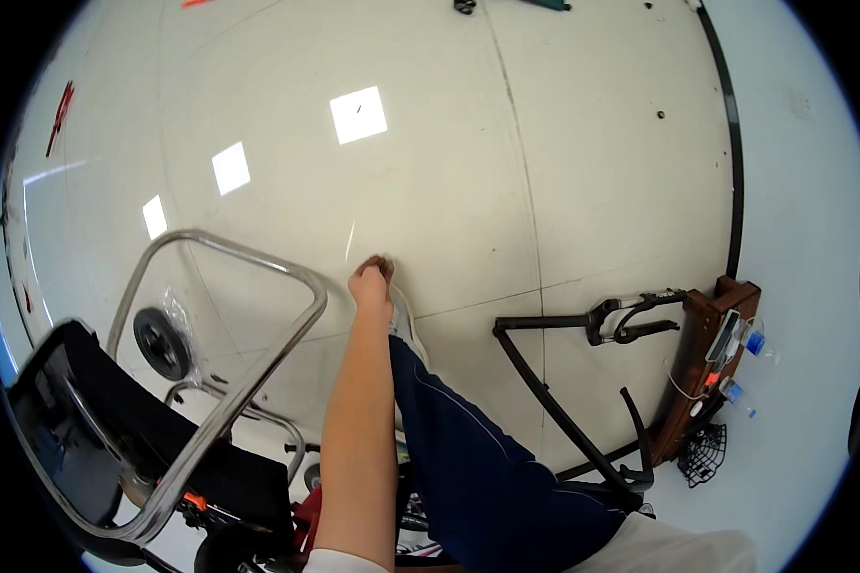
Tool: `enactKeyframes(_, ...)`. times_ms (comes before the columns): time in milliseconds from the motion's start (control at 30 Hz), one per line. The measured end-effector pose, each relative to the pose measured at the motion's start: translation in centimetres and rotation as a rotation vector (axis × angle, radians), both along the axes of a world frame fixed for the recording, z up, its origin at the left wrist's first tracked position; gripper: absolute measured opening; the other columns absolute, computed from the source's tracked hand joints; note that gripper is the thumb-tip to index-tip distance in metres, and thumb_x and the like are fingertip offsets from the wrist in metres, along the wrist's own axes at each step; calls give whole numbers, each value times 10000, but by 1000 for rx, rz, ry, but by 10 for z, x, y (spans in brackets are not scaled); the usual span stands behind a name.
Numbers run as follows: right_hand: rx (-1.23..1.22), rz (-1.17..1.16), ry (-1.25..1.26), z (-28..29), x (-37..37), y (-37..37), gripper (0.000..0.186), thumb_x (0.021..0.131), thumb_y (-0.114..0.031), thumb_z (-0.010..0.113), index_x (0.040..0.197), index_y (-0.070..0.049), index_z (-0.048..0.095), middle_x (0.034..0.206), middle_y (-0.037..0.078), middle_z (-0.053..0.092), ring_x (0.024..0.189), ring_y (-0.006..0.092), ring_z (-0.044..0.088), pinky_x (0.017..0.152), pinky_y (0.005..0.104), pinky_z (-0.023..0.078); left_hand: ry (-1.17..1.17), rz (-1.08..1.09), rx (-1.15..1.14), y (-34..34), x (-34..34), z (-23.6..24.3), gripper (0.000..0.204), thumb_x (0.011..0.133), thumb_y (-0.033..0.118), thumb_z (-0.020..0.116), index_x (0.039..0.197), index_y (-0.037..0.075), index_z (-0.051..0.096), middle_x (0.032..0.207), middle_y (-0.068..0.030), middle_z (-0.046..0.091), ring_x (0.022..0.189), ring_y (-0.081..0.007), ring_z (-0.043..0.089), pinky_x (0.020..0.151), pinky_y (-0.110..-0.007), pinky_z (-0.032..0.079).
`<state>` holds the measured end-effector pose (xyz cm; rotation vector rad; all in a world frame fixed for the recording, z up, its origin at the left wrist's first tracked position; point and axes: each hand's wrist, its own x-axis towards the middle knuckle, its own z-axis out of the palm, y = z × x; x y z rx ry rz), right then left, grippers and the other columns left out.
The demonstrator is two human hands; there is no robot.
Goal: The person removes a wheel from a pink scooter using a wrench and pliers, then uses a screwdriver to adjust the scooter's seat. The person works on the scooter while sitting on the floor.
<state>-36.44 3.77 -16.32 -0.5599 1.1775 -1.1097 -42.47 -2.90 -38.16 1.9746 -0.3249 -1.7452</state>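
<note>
My left hand (pixel 373 275) reaches out over the tiled floor, its bare forearm rising from the lower edge. Its fingers are curled together, and whatever they may hold is too small or hidden to make out. Just below the hand are a light-coloured shoe (pixel 403 320) and my leg in dark blue trousers (pixel 468 449). A thin pale streak (pixel 351 241) shows on the floor slightly left of and beyond the fingers. My right hand is out of sight.
At left stands a chair with a bent chrome tube frame (pixel 258 256); beside it lies a small black wheel (pixel 161 343) with clear plastic. A black bicycle frame (pixel 554 411) is at right, its fork (pixel 631 320) near a brown wooden stand (pixel 688 372) with plastic bottles. A wall borders the right.
</note>
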Motion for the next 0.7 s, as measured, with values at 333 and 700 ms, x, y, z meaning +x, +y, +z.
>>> enactKeyframes(333,6,54,25,7,10,16,351,761,-255,859,920,2,679,744,104,676,676,192,643,636,357,514,-99,-175,111,-28,24,41,387,946,149,504,1328,89,537,1087,-58,604,1002,-207,579,857,-416,500)
enactKeyframes(700,-65,107,58,64,37,74,322,784,-239,842,921,0,675,750,103,678,680,197,644,636,357,513,-115,-794,-371,-1,-60,311,443,959,301,568,1238,-38,630,1187,-160,687,1129,-259,625,934,-363,484)
